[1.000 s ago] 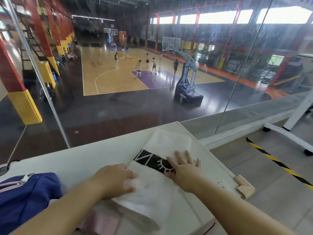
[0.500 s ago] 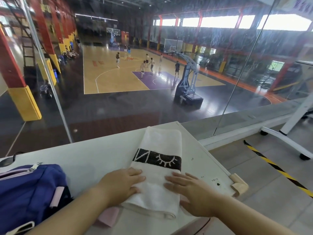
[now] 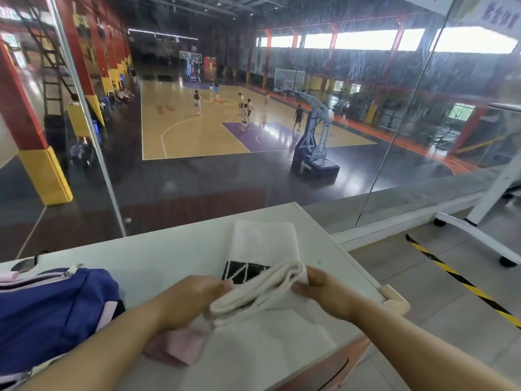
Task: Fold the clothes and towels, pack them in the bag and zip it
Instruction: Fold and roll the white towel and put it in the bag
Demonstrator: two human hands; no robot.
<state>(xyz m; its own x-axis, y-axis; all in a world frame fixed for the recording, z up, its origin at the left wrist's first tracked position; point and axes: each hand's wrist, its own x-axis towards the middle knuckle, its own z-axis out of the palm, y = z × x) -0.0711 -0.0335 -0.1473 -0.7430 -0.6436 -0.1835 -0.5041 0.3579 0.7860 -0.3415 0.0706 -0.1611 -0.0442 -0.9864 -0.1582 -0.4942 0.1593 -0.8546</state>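
The white terry towel with a black patterned band (image 3: 262, 244) lies lengthwise on the white table (image 3: 174, 249), towards the table's right edge, its far end flat and its near end raised off the surface in a thick, layered roll of folds. It looks light, soft and limp, so it will likely sag wherever it is unsupported and hold no crease of its own. The nap should give fingers plenty of purchase, with little risk of slipping or damage. The sensible places to hold it are the two outer ends of the lifted fold, so the layers stay stacked and the edge stays straight as it is laid over. That is where the hands are. The left hand (image 3: 194, 297) has its fingers curled round the left end of the raised bundle, thumb side uppermost. The right hand (image 3: 324, 289) pinches the right end between thumb and curled fingers, near the black band. Neither hand holds anything else. A folded pink cloth (image 3: 180, 345) lies partly under the left wrist, and the blue fabric bag with pale pink trim (image 3: 56, 306) sits on the table to the left, apart from the towel.
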